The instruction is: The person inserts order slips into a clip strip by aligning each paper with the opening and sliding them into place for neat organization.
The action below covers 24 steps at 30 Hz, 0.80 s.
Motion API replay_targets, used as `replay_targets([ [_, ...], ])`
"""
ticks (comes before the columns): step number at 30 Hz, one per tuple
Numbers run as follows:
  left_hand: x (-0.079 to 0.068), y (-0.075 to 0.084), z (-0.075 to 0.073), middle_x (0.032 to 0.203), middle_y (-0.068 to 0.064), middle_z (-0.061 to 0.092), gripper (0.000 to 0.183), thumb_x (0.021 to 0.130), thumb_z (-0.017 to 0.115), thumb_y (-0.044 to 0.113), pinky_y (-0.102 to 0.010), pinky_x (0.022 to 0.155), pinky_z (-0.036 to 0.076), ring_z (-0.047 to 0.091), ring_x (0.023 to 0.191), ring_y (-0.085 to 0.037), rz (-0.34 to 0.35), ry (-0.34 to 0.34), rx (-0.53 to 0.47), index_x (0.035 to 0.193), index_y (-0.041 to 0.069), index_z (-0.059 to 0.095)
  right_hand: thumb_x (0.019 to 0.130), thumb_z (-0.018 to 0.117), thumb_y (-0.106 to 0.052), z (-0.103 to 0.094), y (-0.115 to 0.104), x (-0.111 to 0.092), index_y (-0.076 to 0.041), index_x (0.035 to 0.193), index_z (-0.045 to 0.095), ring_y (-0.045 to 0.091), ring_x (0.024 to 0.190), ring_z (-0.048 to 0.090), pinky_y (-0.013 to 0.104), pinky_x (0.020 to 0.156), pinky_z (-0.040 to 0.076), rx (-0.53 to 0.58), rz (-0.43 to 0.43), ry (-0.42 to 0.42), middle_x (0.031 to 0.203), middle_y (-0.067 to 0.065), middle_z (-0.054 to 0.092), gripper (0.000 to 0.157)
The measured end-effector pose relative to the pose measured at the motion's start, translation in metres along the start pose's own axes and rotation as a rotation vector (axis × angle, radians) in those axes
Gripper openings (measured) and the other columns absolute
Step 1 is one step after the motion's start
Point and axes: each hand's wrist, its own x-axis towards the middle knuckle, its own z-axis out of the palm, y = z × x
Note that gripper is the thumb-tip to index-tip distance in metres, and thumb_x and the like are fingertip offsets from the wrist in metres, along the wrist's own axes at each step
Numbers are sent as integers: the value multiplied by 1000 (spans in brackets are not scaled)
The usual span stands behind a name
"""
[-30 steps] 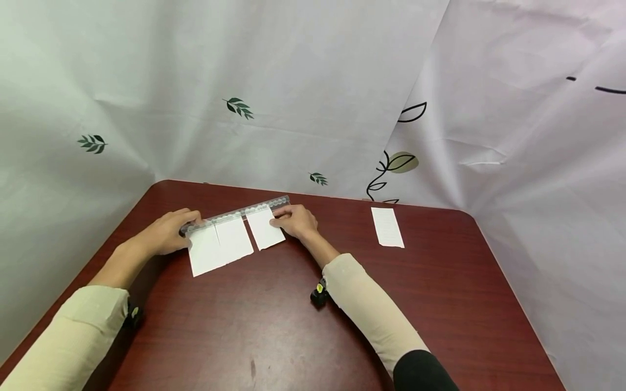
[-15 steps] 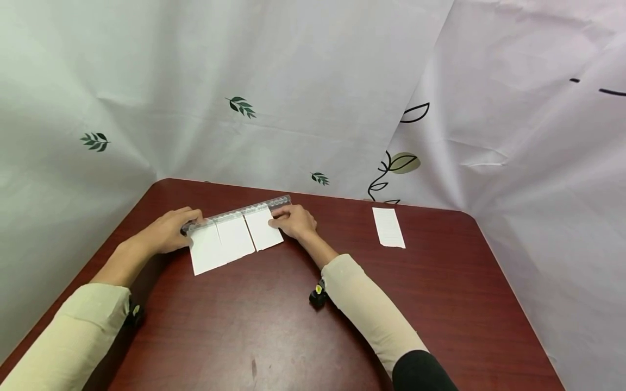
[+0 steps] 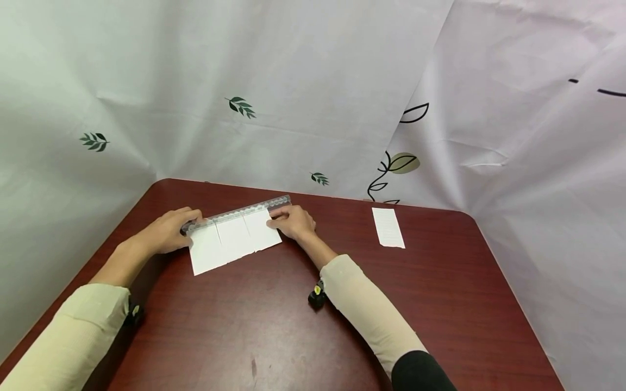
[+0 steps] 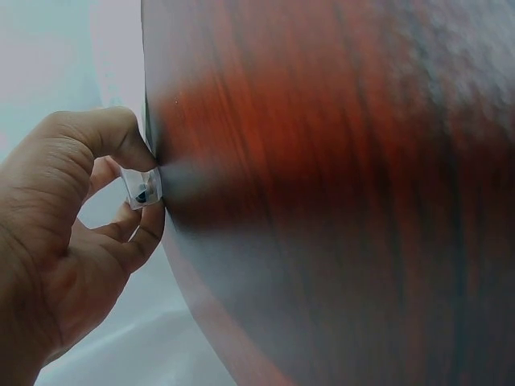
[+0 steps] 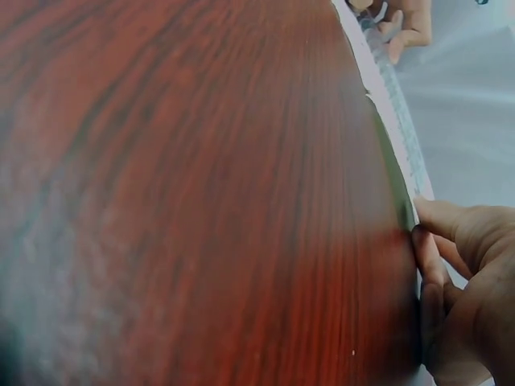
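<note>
Three white paper pieces lie side by side in the head view: the left piece point(image 3: 205, 248), the middle piece point(image 3: 235, 239) and the right piece point(image 3: 261, 229). Along their far edge runs a long clear plastic bar point(image 3: 233, 215) with a row of round marks. My left hand point(image 3: 168, 232) grips the bar's left end; the left wrist view shows thumb and fingers around its square clear end point(image 4: 146, 190). With its thumb on the paper, my right hand point(image 3: 295, 221) pinches the right piece's right edge, fingers close to the bar.
Another white paper slip point(image 3: 388, 227) with faint lines lies farther right on the dark red table point(image 3: 303, 336). Pale curtains point(image 3: 274, 81) with leaf prints hang behind and at the sides. A small black wrist camera point(image 3: 317, 297) sits under the right sleeve.
The right piece has slid left with my right hand, and the gap between it and the middle piece has closed. My left hand and the bar have stayed about in place.
</note>
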Motion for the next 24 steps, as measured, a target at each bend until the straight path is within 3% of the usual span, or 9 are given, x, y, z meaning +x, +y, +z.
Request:
replay_targets([
  [13,1,0,2,118,-13,69,39,78,79,-3,-41,80,46,58,96,-27,1,7,2,111,14,66,95,87,-49,10,12,16,-44,116,87,9,104,73,49,107,50,-24,12,1,98,-20,82,22],
  [19,-1,0,1,118,-14,69,40,78,81,-4,-42,80,46,58,96,-29,8,10,-1,111,13,66,95,87,-51,8,12,13,-45,116,87,6,104,71,49,111,49,-16,0,-9,97,-22,82,22],
  [24,0,0,0,119,-14,68,39,79,80,-4,-44,82,47,58,98,-30,-12,-2,-5,111,13,65,99,84,-46,2,2,0,-40,120,87,12,109,73,53,113,48,-7,-8,-3,100,-18,84,22],
])
